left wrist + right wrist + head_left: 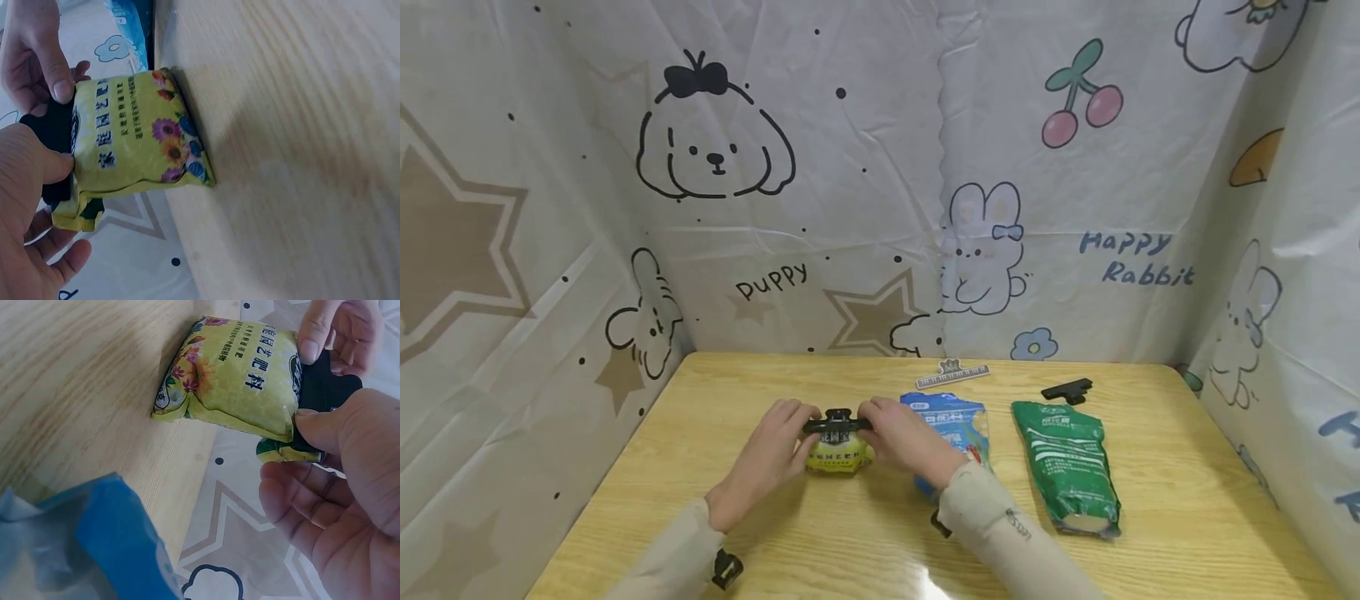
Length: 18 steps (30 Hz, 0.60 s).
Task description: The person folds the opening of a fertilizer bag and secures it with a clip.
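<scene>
A small yellow fertilizer bag with printed flowers stands on the wooden table between my hands. Across its top sits a black bag clip, and the bag's upper edge is folded over behind it, as the fold in the left wrist view shows. My left hand pinches one end of the clip, thumb on the front and fingers behind. At the other end, my right hand grips in the same way, its thumb pressed at the clip's lower edge.
Right of the yellow bag lies a blue bag, partly hidden by my right hand and forearm. A green bag lies farther right, with another black clip behind it. A piano-key clip rests near the back edge, before a printed curtain.
</scene>
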Available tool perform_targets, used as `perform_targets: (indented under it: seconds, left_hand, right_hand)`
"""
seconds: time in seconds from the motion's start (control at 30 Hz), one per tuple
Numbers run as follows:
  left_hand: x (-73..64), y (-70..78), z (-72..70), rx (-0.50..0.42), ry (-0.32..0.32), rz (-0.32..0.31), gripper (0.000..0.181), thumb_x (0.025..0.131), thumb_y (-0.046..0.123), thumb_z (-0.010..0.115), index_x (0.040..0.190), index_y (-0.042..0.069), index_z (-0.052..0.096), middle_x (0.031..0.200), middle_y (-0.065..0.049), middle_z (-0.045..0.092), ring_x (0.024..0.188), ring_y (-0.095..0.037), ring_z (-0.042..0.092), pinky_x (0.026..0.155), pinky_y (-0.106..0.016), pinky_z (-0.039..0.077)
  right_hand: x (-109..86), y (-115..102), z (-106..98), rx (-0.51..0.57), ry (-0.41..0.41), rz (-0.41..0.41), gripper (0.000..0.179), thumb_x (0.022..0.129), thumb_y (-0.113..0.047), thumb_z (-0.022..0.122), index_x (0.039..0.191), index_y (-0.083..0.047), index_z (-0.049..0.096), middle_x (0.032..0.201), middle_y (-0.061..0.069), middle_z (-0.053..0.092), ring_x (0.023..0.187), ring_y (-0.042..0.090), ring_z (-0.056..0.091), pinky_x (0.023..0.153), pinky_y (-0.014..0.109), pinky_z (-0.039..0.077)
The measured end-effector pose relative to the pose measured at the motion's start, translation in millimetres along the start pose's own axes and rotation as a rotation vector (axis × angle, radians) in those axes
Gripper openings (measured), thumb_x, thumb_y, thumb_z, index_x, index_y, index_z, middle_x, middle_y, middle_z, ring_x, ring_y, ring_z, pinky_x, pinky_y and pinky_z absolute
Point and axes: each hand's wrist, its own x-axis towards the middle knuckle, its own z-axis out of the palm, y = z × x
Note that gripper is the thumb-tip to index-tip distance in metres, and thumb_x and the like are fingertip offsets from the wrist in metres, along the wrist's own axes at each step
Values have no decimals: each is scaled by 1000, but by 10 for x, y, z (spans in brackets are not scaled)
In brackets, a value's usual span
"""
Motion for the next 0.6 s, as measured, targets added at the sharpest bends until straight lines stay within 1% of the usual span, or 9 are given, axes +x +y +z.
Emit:
perform_targets:
  seconds: [0.13, 0.2, 0.27, 0.4, 0.47, 0.6]
  left_hand:
    - [-43, 24, 25, -2, -1, -58, 28, 88, 9, 76, 114, 6, 65, 100, -3, 63, 93, -16, 53, 79, -32, 50]
    - [-61, 34, 42, -14, 1, -81, 30, 90, 10, 75, 118, 5, 64, 102, -4, 63, 94, -17, 52, 79, -32, 49]
    - [-75, 40, 57, -23, -3, -112, 35, 90, 12, 75, 122, 4, 63, 107, -6, 63, 98, -18, 53, 82, -34, 50]
    - [-76, 67, 75, -48, -30, -180, 45, 90, 15, 75, 130, 3, 58, 116, -12, 64, 104, -22, 54, 87, -38, 53]
    - [-74, 83, 84, -54, -41, -210, 49, 89, 15, 76, 132, 3, 56, 118, -14, 64, 107, -24, 55, 89, -40, 54]
    - [-78, 97, 118, -40, -33, -232, 57, 86, 15, 79, 135, 2, 54, 122, -17, 64, 110, -28, 56, 94, -43, 53]
  right_hand:
    - [28, 25, -10, 115, -9, 25, 18, 101, -23, 64, 113, -10, 66, 103, 2, 70, 87, 11, 64, 76, 23, 55]
    - [40, 42, -11, 179, -6, 42, 17, 100, -22, 65, 112, -10, 67, 104, 4, 71, 89, 12, 66, 77, 23, 56]
    - [53, 51, -15, 230, 0, 58, 15, 100, -20, 65, 109, -9, 67, 104, 5, 71, 90, 14, 67, 77, 23, 56]
    - [69, 57, -5, 284, 5, 83, 13, 100, -17, 64, 109, -7, 66, 106, 8, 71, 92, 17, 69, 78, 23, 56]
    - [71, 59, 1, 309, 0, 98, 15, 100, -16, 63, 112, -6, 66, 109, 9, 71, 94, 18, 69, 79, 24, 57]
    - [72, 71, 2, 354, -21, 122, 23, 100, -16, 63, 120, -5, 63, 116, 12, 69, 97, 20, 70, 80, 26, 58]
